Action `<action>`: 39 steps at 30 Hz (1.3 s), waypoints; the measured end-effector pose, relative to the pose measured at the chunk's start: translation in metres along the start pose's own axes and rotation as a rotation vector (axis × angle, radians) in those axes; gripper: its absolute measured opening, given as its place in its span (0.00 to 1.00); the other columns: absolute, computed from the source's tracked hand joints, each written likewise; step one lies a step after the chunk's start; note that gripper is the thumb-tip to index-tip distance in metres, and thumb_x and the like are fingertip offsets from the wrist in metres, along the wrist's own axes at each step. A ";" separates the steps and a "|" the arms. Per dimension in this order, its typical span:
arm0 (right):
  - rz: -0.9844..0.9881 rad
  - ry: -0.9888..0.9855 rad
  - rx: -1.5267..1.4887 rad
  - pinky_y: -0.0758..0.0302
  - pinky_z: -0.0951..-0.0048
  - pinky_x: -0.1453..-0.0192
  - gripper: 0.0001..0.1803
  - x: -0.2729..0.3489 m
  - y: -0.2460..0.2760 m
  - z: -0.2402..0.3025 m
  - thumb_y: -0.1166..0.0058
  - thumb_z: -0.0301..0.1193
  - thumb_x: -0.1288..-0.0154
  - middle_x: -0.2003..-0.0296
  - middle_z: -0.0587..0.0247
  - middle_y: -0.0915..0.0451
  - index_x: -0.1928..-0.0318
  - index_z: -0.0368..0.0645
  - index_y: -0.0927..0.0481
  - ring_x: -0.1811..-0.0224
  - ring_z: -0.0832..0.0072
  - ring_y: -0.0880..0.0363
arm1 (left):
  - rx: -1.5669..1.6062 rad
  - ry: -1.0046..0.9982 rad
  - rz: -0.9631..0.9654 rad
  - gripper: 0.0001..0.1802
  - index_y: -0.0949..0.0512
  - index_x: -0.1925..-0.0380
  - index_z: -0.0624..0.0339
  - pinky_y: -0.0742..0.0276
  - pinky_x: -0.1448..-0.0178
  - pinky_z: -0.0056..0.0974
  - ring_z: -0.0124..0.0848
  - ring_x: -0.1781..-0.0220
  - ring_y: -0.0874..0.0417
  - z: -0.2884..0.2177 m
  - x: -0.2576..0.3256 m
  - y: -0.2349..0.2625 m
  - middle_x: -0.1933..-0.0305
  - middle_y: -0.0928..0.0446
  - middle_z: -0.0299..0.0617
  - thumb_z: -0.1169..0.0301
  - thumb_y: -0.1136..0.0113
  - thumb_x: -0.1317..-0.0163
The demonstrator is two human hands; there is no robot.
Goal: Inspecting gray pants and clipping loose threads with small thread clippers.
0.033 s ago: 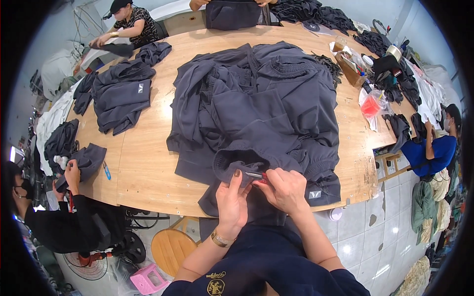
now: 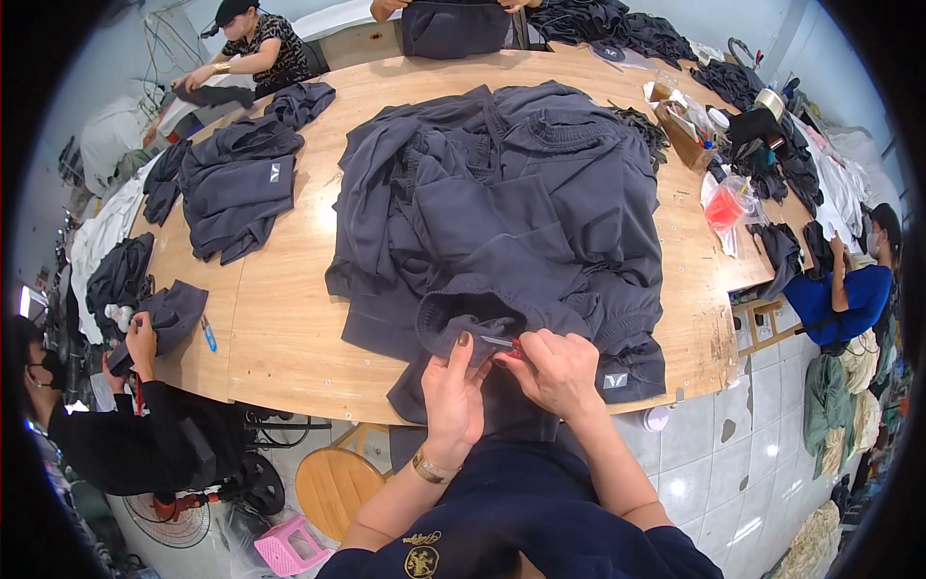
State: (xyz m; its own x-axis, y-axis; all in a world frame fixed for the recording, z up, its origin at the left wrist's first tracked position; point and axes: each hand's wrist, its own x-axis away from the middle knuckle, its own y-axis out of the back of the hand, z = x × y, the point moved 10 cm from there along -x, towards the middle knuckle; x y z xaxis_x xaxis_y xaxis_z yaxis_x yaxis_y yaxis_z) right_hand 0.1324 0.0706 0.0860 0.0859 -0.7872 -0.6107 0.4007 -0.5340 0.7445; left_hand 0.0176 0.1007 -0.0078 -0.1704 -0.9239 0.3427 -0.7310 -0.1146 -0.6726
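A big heap of dark grey garments (image 2: 502,212) covers the middle of the round wooden table (image 2: 280,328). At the near edge, my left hand (image 2: 453,391) pinches the ribbed waistband (image 2: 463,314) of the nearest garment. My right hand (image 2: 555,367) is right next to it, holding a small red-handled cutting tool (image 2: 506,345) whose metal tip rests on the waistband by my left thumb. A small light logo patch (image 2: 614,380) shows on the cloth to the right of my right hand.
A folded stack of dark garments (image 2: 236,188) lies at the table's left. A person in black sleeves (image 2: 145,338) handles cloth at lower left, and two others work at top left (image 2: 251,48) and right (image 2: 839,289). A cardboard box (image 2: 680,130) and red bag (image 2: 725,205) sit right. A wooden stool (image 2: 333,487) stands below.
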 end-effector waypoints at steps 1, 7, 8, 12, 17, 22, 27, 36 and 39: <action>-0.002 0.004 0.001 0.41 0.74 0.78 0.16 0.000 0.000 0.000 0.40 0.44 0.44 0.84 0.71 0.35 0.75 0.48 0.28 0.84 0.76 0.33 | -0.007 -0.003 0.004 0.09 0.22 0.62 0.53 0.30 0.50 0.34 0.25 0.58 0.21 0.000 0.000 0.000 0.61 0.20 0.35 0.61 0.44 0.35; -0.032 -0.027 -0.040 0.41 0.73 0.78 0.17 0.003 0.002 -0.005 0.40 0.44 0.45 0.84 0.70 0.35 0.76 0.47 0.28 0.84 0.76 0.32 | 0.028 0.029 -0.022 0.10 0.22 0.62 0.52 0.29 0.49 0.35 0.26 0.56 0.21 0.002 -0.001 0.004 0.60 0.20 0.35 0.60 0.43 0.35; -0.044 -0.041 -0.057 0.41 0.73 0.78 0.17 0.004 0.002 -0.007 0.40 0.44 0.45 0.84 0.70 0.35 0.76 0.47 0.29 0.84 0.76 0.32 | 0.027 0.029 -0.023 0.10 0.22 0.62 0.52 0.29 0.49 0.35 0.26 0.56 0.21 0.001 -0.001 0.004 0.60 0.20 0.35 0.60 0.43 0.35; -0.031 -0.002 -0.047 0.41 0.73 0.78 0.17 0.005 -0.001 -0.003 0.39 0.45 0.46 0.84 0.70 0.35 0.76 0.47 0.29 0.84 0.75 0.32 | 0.068 0.101 -0.036 0.10 0.22 0.62 0.52 0.28 0.48 0.36 0.26 0.55 0.22 0.005 -0.001 0.008 0.60 0.20 0.34 0.59 0.43 0.36; -0.017 0.014 -0.031 0.42 0.73 0.78 0.17 0.004 -0.004 0.000 0.39 0.45 0.46 0.85 0.71 0.36 0.76 0.48 0.29 0.84 0.75 0.33 | 0.087 0.123 -0.019 0.11 0.22 0.60 0.52 0.27 0.49 0.36 0.27 0.55 0.21 0.006 -0.001 0.006 0.60 0.20 0.35 0.59 0.44 0.35; -0.011 0.023 -0.034 0.42 0.73 0.78 0.17 0.004 -0.004 0.001 0.39 0.45 0.46 0.85 0.71 0.37 0.76 0.48 0.29 0.85 0.76 0.33 | 0.080 0.128 0.019 0.11 0.23 0.60 0.53 0.27 0.49 0.36 0.28 0.55 0.20 0.006 -0.001 0.005 0.60 0.20 0.36 0.59 0.45 0.34; -0.004 0.029 -0.025 0.42 0.73 0.78 0.17 0.003 -0.003 0.004 0.39 0.45 0.46 0.85 0.71 0.37 0.76 0.48 0.29 0.85 0.76 0.33 | 0.065 0.098 0.047 0.12 0.23 0.60 0.54 0.27 0.48 0.36 0.28 0.54 0.20 0.002 0.000 -0.002 0.60 0.19 0.37 0.60 0.45 0.34; 0.001 0.016 -0.050 0.41 0.73 0.78 0.16 0.003 -0.004 0.003 0.39 0.44 0.45 0.85 0.71 0.35 0.75 0.48 0.28 0.84 0.75 0.32 | 0.061 0.080 0.021 0.12 0.22 0.60 0.55 0.27 0.49 0.35 0.28 0.54 0.20 0.005 -0.001 0.003 0.61 0.19 0.38 0.60 0.45 0.34; -0.002 -0.008 -0.081 0.41 0.73 0.78 0.16 0.005 -0.005 0.000 0.39 0.44 0.45 0.84 0.71 0.34 0.75 0.47 0.28 0.84 0.74 0.32 | 0.061 0.090 0.014 0.12 0.22 0.60 0.54 0.27 0.49 0.35 0.28 0.53 0.20 0.006 -0.002 0.005 0.60 0.19 0.37 0.60 0.45 0.34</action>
State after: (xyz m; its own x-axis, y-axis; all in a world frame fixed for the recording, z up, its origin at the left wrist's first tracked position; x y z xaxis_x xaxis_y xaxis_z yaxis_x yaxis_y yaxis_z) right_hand 0.1306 0.0692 0.0793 0.0780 -0.7886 -0.6099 0.4737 -0.5090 0.7187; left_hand 0.0178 0.0996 -0.0160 -0.2411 -0.8893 0.3887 -0.6868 -0.1267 -0.7158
